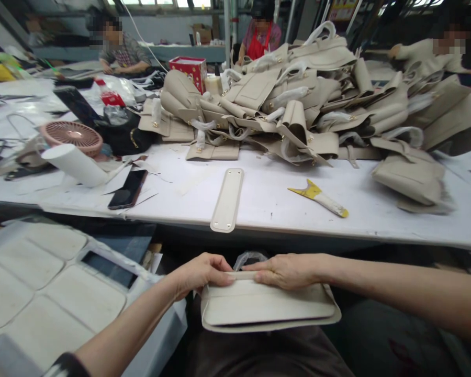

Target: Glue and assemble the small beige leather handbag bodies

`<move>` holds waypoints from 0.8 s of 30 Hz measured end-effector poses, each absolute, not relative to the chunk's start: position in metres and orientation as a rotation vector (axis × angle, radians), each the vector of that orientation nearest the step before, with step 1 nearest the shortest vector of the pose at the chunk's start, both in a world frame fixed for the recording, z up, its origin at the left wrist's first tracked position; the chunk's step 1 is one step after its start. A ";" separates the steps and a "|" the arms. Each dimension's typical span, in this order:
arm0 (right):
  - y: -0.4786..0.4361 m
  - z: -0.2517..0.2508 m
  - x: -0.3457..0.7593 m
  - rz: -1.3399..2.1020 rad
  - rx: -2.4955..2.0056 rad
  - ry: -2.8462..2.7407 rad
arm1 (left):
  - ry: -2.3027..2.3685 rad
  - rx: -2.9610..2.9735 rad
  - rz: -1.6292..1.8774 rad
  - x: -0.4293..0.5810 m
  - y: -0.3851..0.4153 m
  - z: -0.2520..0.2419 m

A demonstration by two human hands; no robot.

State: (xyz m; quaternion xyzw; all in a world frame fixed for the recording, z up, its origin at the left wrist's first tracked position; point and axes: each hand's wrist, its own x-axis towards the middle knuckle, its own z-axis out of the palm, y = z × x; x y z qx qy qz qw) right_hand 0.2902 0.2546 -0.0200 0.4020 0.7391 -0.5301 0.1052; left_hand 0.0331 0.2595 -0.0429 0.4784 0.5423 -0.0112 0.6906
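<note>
A cream leather handbag (267,309) lies over my lap, below the table's front edge. My left hand (212,272) pinches its upper edge near the left end, thumb on top. My right hand (286,269) rests on the same edge further right, fingers pointing left and pressed along it. Behind the hands a plastic-wrapped handle (249,257) sticks up from the bag. On the table just beyond lies a long cream leather strip (227,201) with small metal studs at its ends. A yellow-ended scraper-like tool (317,198) is to its right.
A large heap of beige bags (259,104) covers the table's back. Toward the left are a phone (128,189), a white roll (74,165) and a pink fan (71,137). Cream panels (78,293) lie low at left. Several people sit further back.
</note>
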 end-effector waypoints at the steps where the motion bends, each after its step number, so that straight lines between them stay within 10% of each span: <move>1: 0.255 -0.020 0.283 -1.541 1.162 2.214 | 1.215 1.116 -0.011 0.034 0.258 -0.043; 9: 0.223 -0.035 0.339 -1.517 2.130 2.601 | 1.342 1.870 0.459 0.049 0.218 -0.017; 13: 0.152 -0.085 0.375 -2.419 3.285 0.947 | 1.271 1.996 0.543 0.085 0.178 -0.010; 24: 0.121 -0.159 0.278 -3.528 2.556 -0.157 | 1.222 2.165 0.463 0.157 0.147 -0.022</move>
